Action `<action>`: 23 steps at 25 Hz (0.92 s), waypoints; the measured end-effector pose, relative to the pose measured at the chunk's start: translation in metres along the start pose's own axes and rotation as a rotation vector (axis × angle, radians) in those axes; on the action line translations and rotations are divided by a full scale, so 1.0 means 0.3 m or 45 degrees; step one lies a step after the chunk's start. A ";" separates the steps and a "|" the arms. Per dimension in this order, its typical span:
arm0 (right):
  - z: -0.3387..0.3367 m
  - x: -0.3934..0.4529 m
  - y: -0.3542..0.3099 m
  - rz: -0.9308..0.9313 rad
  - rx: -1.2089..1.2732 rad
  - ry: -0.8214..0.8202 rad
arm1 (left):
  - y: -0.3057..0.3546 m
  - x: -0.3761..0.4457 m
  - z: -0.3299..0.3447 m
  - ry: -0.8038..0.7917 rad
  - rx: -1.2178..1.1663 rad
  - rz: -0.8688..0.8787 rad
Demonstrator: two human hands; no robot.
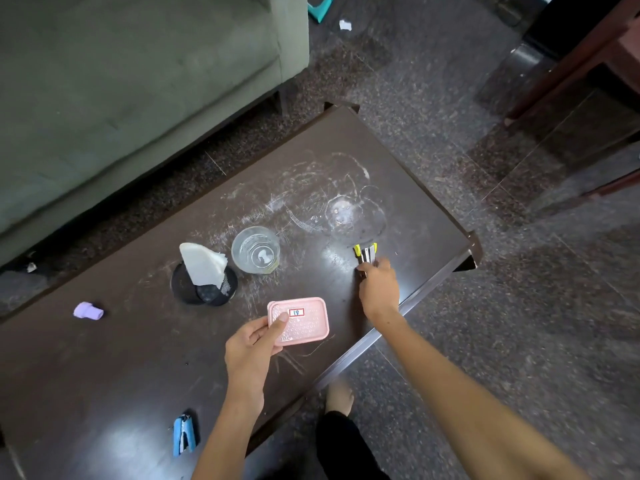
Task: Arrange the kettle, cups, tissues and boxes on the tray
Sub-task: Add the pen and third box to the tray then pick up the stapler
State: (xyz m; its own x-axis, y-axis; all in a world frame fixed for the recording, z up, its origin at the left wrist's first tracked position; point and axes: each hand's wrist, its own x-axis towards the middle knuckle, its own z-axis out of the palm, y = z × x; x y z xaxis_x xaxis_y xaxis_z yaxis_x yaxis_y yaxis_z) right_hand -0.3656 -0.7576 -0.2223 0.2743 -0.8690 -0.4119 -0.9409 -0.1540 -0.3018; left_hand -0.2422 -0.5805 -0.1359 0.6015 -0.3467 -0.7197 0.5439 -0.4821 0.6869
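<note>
Dark scratched coffee table [104, 368], seen from above, far edge toward a grey-green sofa [121, 81]

Far left on the table: small lilac cap-like piece [87, 310], lying on its side, well apart from both hands. Near edge, lower left: blue stapler-like tool [183, 434], partly blurred, type not certain

Left of centre: black mesh holder [204, 285] with white tissues [202, 263] standing up out of it. Just beside it to the right, a clear glass cup [255, 249], upright; contents hard to tell

Left hand [251, 344] grips the near-left corner of a pink lidded box [300, 321], thumb on top of the lid, fingers underneath and hidden. Box bears a small white label with a red border. Whether the box rests on the table or is lifted slightly cannot be told

Right hand [377, 285], near the table's right edge, fingers curled round the near end of a yellow and silver tool [366, 252]; the far end sticks out past the fingers. Its exact kind is hard to make out

A bare foot [339, 398] shows on the speckled floor [450, 116] below the table edge
</note>
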 end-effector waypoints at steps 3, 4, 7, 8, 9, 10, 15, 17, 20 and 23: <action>0.011 -0.114 -0.059 0.041 0.345 0.005 | -0.020 -0.030 -0.104 0.031 -0.085 0.008; 0.018 -0.181 -0.089 0.014 0.441 -0.022 | -0.031 -0.042 -0.150 0.048 -0.106 0.003; 0.058 -0.425 -0.216 -0.152 0.595 -0.127 | -0.079 -0.093 -0.335 0.110 -0.159 0.003; 0.076 -0.504 -0.265 -0.201 0.619 -0.141 | -0.095 -0.111 -0.406 0.133 -0.174 0.009; 0.096 -0.584 -0.320 -0.249 0.637 -0.153 | -0.112 -0.134 -0.486 0.159 -0.189 0.011; 0.129 -0.673 -0.387 -0.290 0.661 -0.181 | -0.130 -0.166 -0.589 0.191 -0.205 0.023; 0.328 -1.092 -0.727 -0.409 0.745 -0.357 | -0.219 -0.314 -1.154 0.383 -0.310 0.059; 0.416 -1.258 -0.870 -0.461 0.810 -0.435 | -0.254 -0.363 -1.387 0.475 -0.344 0.072; 0.553 -1.502 -1.078 -0.588 0.886 -0.578 | -0.310 -0.435 -1.727 0.618 -0.405 0.122; 0.676 -1.685 -1.250 -0.715 0.917 -0.692 | -0.356 -0.486 -2.003 0.740 -0.402 0.166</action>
State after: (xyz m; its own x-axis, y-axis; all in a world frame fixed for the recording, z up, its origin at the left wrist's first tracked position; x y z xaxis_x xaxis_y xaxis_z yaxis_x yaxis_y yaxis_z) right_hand -0.1113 -0.1653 -0.0753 0.8523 -0.4053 -0.3306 -0.3610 0.0015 -0.9326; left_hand -0.0365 0.0048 -0.0432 0.8430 0.1459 -0.5178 0.5372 -0.1770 0.8247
